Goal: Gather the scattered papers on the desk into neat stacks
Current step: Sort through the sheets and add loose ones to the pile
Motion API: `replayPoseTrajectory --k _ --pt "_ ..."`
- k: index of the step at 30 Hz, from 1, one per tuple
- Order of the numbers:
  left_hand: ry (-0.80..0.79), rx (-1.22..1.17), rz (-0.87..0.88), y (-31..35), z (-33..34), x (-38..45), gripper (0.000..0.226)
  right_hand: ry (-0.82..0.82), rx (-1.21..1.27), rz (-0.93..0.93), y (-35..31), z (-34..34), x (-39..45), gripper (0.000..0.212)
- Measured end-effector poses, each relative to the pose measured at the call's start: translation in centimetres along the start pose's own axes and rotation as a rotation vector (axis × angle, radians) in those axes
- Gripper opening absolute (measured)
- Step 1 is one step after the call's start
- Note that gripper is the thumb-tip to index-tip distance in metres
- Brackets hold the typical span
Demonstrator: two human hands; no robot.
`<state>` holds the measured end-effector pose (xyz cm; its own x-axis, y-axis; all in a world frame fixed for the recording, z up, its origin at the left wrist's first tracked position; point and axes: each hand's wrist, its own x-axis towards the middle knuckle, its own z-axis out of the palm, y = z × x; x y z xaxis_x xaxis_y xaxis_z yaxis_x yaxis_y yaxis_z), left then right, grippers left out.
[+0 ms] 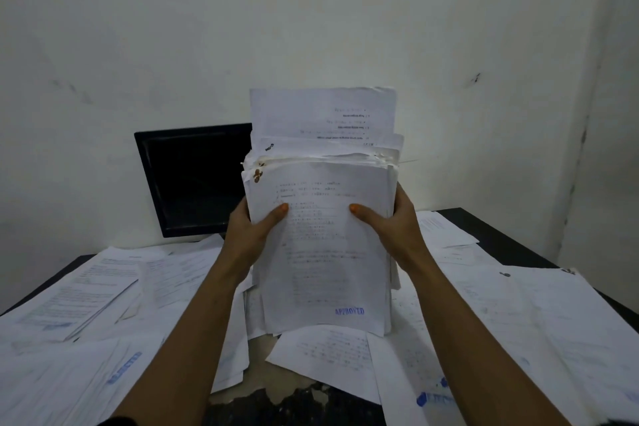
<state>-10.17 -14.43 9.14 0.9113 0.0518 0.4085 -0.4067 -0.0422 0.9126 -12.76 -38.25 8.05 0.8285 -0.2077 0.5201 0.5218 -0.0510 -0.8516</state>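
Both hands, left hand (256, 228) and right hand (387, 225), grip a thick paper stack (325, 245) upright before the monitor (193, 180); many loose sheets (114, 287) around it on the worktop (511, 235) remain ungathered

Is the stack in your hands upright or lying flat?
Upright. The paper stack stands on its bottom edge on the desk's papers, left hand and right hand gripping its sides.

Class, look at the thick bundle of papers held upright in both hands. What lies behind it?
Behind the bundle gripped by the left hand and right hand stands a black monitor against the wall; its right part is covered. Whatever desk surface lies directly behind is hidden.
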Motion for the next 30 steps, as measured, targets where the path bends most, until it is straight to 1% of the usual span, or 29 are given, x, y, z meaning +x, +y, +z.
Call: replayPoseTrajectory --k 2,3,5,6,7,8,10,11,13,15,17,20,23,25,26,30 --pt "-0.001 0.048 -0.008 -0.6 0.2 -0.5 0.053 -0.006 0.016 0.058 1.4 0.0 -0.8 0.058" --pt "-0.007 0.086 -0.017 -0.8 0.4 -0.7 0.061 0.0 0.018 0.076 1.9 0.0 -1.0 0.056" --pt "0.019 0.179 -0.001 -0.8 0.7 -0.8 0.086 0.015 0.023 0.083 2.5 0.0 -1.3 0.052" --pt "0.072 0.228 0.052 -0.4 0.9 -0.6 0.1 0.017 0.019 0.08 2.5 0.1 -1.3 0.051" --pt "0.148 0.294 0.141 0.2 1.1 -0.4 0.112 0.01 0.013 0.074 2.3 0.2 -1.2 0.05" --pt "0.229 0.374 0.256 1.0 1.4 -0.2 0.118 0.001 0.007 0.069 2.2 0.2 -1.2 0.05" --pt "0.36 0.573 0.514 3.4 2.3 0.3 0.114 -0.002 -0.007 0.058 2.1 0.2 -1.2 0.048" --pt "0.383 0.66 0.626 4.7 3.0 0.4 0.109 0.0 -0.015 0.056 2.0 0.2 -1.1 0.048" --pt "0.323 0.802 0.789 7.5 4.9 0.7 0.1 -0.001 -0.024 0.051 1.8 0.1 -1.1 0.048" --pt "0.19 0.903 0.886 9.1 6.9 1.5 0.098 -0.007 -0.036 0.048 1.7 0.2 -1.0 0.049" --pt "0.082 0.952 0.889 10.0 8.6 2.2 0.101 -0.013 -0.049 0.041 1.4 0.0 -1.1 0.048" --pt "-0.008 1.036 0.809 10.9 9.7 3.2 0.106 -0.033 -0.045 0.034 1.1 0.0 -1.4 0.04" --pt "-0.199 1.234 0.731 11.3 10.0 3.2 0.103 -0.047 -0.022 0.026 0.6 -0.2 -1.5 0.039" --pt "-0.29 1.248 0.693 11.2 10.0 2.8 0.099 -0.056 -0.008 0.018 0.3 -0.2 -1.4 0.042" --pt "-0.292 1.226 0.698 11.0 10.1 2.6 0.097 -0.055 -0.003 0.016 0.3 -0.2 -1.4 0.042" --pt "-0.164 1.133 0.797 10.7 9.7 2.8 0.094 -0.042 -0.02 0.006 0.0 0.0 -1.4 0.041"
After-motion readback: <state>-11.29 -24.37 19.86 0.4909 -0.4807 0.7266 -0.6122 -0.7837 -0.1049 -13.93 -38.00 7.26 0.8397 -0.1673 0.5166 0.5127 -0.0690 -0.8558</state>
